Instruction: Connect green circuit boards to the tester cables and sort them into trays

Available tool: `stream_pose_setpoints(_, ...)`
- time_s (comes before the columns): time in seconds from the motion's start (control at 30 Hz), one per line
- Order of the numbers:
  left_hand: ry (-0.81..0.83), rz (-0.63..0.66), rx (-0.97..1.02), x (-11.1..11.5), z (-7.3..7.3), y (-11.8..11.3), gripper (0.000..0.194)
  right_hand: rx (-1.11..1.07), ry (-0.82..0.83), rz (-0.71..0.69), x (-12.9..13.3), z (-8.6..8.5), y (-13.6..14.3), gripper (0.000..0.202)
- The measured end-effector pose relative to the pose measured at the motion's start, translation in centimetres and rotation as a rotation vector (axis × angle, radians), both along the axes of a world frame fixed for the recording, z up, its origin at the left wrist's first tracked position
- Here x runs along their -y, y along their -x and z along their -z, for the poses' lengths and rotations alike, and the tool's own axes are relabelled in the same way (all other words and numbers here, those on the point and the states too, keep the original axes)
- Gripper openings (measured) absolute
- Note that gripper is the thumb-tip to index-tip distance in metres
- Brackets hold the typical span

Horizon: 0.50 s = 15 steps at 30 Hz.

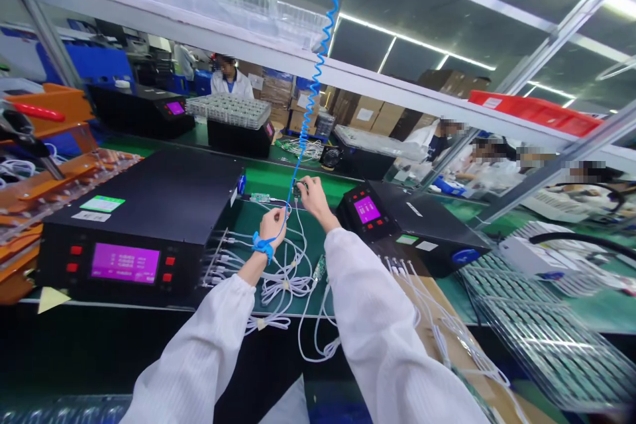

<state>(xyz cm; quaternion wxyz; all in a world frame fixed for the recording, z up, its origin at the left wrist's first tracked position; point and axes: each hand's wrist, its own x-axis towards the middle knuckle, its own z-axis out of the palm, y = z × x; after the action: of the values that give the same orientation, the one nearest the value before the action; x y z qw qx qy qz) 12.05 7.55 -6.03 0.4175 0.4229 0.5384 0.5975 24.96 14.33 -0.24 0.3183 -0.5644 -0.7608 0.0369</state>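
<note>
From my end: my right hand (314,197) pinches a small dark part (298,189) with a white cable (297,209) hanging below it. My left hand (272,225) is curled nearby, lower and to the left; can't tell if its fingers grip anything. Green board (260,198) lies on the worktop (265,179) just above the left hand, second board (319,268) below the right hand beside looped cables (285,286). Risks, my read: blue coiled cord (311,93) drops between the hands to the wrist strap (262,247), so a quick left move could snag the cable or knock the green board. Tangled loops could tug the second board, and those over the worktop's front edge could catch a sleeve (365,291). Weak pinch, small part: could slip.
</note>
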Motion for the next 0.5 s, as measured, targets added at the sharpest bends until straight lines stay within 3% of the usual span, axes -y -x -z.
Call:
stream_pose_setpoints(0.1, -0.01, -0.023, -0.145, -0.4, -0.5, -0.4, 0.012, -0.247, 0.001, -0.187, -0.3, -0.8, -1.2, 0.019)
stream_pose_setpoints(0.23, -0.025, 0.028, -0.321, -0.7, -1.5, -1.0, 0.014, -0.61, 0.23, -0.398, 0.0, -1.2, -1.9, 0.036)
stream_pose_setpoints(0.3, -0.035, 0.063, -0.397, -0.5, -1.8, -1.2, 0.02, -0.807, 0.354, -0.377, 0.0, -1.0, -1.9, 0.04)
stream_pose_setpoints(0.4, -0.048, 0.106, -0.483, 0.0, -2.1, -1.3, 0.026, -1.093, 0.521, -0.235, -0.3, 0.0, -1.5, 0.04)
stream_pose_setpoints(0.5, -0.034, 0.14, -0.533, 0.4, -2.1, -1.1, 0.03, -1.23, 0.614, -0.161, -1.0, 1.1, -0.9, 0.039)
